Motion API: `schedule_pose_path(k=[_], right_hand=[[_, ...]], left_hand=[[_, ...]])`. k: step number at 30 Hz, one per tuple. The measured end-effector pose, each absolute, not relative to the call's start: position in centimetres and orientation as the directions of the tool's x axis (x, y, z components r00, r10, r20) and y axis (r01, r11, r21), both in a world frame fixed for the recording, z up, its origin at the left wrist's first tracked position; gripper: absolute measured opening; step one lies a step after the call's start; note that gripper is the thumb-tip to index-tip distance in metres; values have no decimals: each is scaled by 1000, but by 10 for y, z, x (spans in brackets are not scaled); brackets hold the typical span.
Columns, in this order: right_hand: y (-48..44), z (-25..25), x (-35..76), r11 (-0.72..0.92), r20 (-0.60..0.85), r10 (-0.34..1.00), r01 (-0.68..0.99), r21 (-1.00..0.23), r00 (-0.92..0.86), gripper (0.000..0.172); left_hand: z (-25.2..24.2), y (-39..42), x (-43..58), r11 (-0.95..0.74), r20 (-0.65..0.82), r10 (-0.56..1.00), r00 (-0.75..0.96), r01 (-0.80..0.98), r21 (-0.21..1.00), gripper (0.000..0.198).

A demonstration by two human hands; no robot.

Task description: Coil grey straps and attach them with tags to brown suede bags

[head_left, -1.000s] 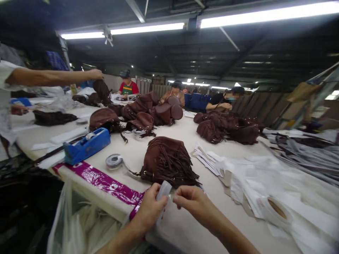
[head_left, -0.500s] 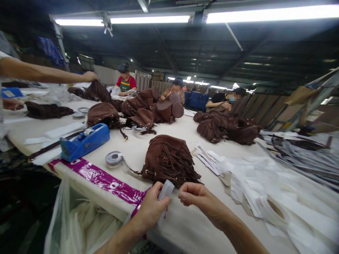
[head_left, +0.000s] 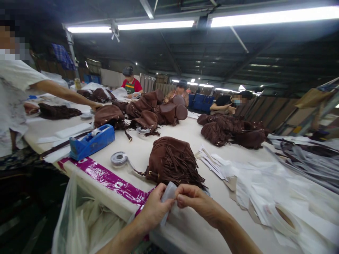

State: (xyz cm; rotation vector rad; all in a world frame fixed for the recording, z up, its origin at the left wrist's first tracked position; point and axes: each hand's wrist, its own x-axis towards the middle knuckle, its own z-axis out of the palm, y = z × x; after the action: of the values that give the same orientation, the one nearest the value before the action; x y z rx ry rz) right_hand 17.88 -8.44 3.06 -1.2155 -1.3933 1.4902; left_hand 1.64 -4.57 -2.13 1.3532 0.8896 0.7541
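Observation:
My left hand grips a translucent whitish strip, held upright between thumb and fingers at the table's near edge. Thumb and fingers of my right hand are pinched together at the strip's right edge. Just beyond both hands lies a dark brown fringed bag with gold-coloured eyelets. A strap runs from its left side towards a coil of wrapped strap.
A blue tape dispenser stands left on the table. Brown bags lie farther back, more to the right. White sheets and a tape roll cover the right side. A co-worker's arm reaches in from the left.
My right hand has moved left to meet the strip in my left hand. The co-worker at the left leans in, their hand now lower, by the near bags. The view has shifted slightly.

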Motion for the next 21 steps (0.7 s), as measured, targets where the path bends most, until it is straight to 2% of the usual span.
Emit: schedule_pose_path(k=[5,10,15,17,21], right_hand=[[-80,25,174,-89,-130,963,176,-980,-237,34],[-76,16,172,-25,-80,987,359,-933,-139,24],[-75,9,168,-67,-83,996,470,-880,-14,19],[-76,6,166,-129,-119,992,427,-895,52,21],[-81,7,164,-293,-289,956,133,-947,52,26]], left_hand=[[-24,-46,17,119,-137,860,492,68,991,20],[-20,-48,15,135,-137,855,501,41,990,19],[-18,-48,13,142,-116,847,518,-11,990,25],[-20,-47,14,148,-128,852,508,0,989,27],[-17,-46,14,243,-204,842,500,-13,970,35]])
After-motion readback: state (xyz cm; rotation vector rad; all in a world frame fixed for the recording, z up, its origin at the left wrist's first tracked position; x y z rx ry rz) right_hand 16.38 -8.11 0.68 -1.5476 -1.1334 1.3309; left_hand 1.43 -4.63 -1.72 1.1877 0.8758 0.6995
